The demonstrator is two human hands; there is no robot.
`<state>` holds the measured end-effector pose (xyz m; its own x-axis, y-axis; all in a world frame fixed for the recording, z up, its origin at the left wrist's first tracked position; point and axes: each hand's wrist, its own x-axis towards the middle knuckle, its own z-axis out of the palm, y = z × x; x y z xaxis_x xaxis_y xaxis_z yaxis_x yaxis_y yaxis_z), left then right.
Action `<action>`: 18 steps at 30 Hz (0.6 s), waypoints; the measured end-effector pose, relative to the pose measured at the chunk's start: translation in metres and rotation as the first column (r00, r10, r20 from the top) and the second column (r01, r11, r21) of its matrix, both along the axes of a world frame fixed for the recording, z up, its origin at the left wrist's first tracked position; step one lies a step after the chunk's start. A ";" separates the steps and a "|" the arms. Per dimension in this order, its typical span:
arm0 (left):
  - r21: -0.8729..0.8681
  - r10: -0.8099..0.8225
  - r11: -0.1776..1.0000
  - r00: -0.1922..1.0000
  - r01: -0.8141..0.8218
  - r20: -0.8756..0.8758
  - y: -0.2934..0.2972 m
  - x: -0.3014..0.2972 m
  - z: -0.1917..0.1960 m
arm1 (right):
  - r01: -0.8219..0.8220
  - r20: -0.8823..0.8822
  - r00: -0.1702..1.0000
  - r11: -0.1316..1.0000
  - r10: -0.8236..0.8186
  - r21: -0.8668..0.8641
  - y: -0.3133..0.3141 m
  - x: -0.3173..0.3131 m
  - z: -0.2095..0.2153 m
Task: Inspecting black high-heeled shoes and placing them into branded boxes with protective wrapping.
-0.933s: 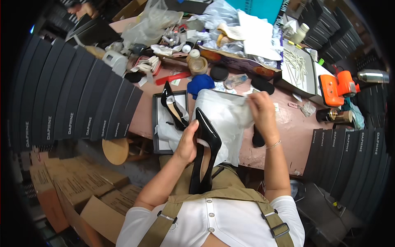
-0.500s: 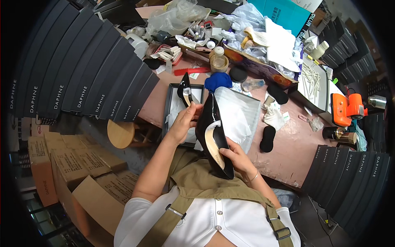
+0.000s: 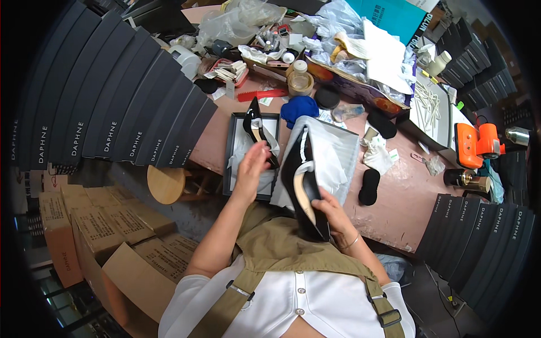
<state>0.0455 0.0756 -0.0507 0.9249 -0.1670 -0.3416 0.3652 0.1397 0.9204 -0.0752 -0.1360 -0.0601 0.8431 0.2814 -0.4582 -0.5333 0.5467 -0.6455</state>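
Note:
My right hand point(image 3: 333, 215) grips a black pointed-toe pump point(image 3: 289, 169) by its heel end, above my lap, toe pointing away. Its tan insole faces up, and white stuffing shows inside the toe. My left hand point(image 3: 252, 169) is off that shoe, fingers apart and empty, beside the dark open shoe box point(image 3: 229, 147). In the box, on white tissue, lies a second glossy black pump point(image 3: 251, 119); my left fingers partly hide it. White tissue paper point(image 3: 332, 155) fills a dark-edged tray or lid beyond the held shoe.
A blue cloth point(image 3: 299, 110), a red comb point(image 3: 262, 94) and a tape roll point(image 3: 300, 83) lie behind the box. Dark shoe boxes are stacked left point(image 3: 101, 96) and right point(image 3: 479, 242). An orange device point(image 3: 476, 145) stands at right. Cardboard cartons point(image 3: 107, 225) sit at lower left.
My left hand has let go of the held pump and opened. The pump in my right hand has turned and tilted, showing less of its insole.

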 end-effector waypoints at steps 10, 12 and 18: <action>0.648 0.053 0.756 0.995 -0.099 0.089 0.026 0.080 -0.131 | 0.149 0.338 0.934 0.727 0.120 -0.670 -0.013 0.033 -0.011; 0.582 0.127 0.798 0.988 -0.158 0.093 0.044 0.089 -0.121 | 0.080 0.278 0.958 0.862 0.073 -0.500 -0.007 0.033 -0.001; 0.051 0.101 0.993 0.992 -0.105 0.077 0.049 0.040 -0.021 | 0.062 0.231 0.973 0.940 0.018 -0.335 0.011 0.032 -0.004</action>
